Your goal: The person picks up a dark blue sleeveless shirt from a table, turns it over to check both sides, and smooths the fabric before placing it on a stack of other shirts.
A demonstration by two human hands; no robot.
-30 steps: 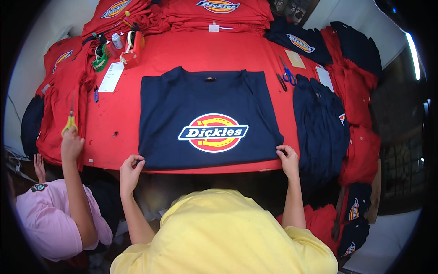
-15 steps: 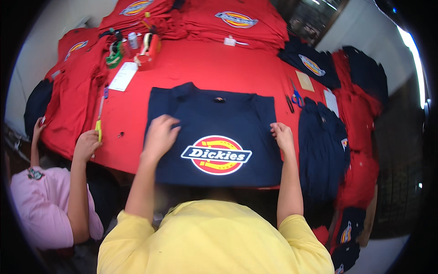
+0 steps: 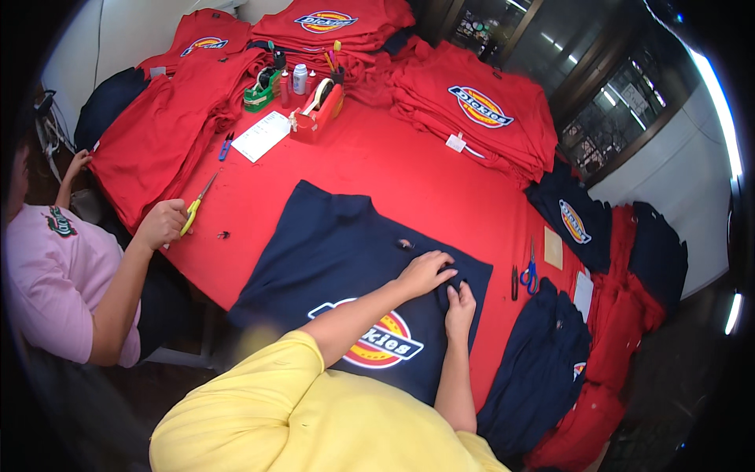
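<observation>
A navy T-shirt [image 3: 314, 244] with a red, yellow and white chest print lies front up on the red-covered table before me. My left hand [image 3: 425, 275] reaches across the shirt, its forearm covering part of the print. Close beside it, my right hand [image 3: 460, 308] is closed at the shirt's right side. Between the two hands the cloth is pinched up into a small fold. The fingers partly hide the gripped spot, and nothing else shows in them.
At left, a co-worker in a pink shirt holds yellow-handled scissors [image 3: 193, 212]. A red tape dispenser [image 3: 318, 114], a green one [image 3: 262, 94] and a paper slip [image 3: 261, 136] lie beyond. Stacked red shirts [image 3: 480, 102] stand behind; blue scissors [image 3: 530, 275] and a folded navy garment [image 3: 543, 354] are at right.
My hands, apart over the shirt before, have come together at its right side, the left crossing over the print. They now grip the cloth. The view has turned, and the shirt appears slanted.
</observation>
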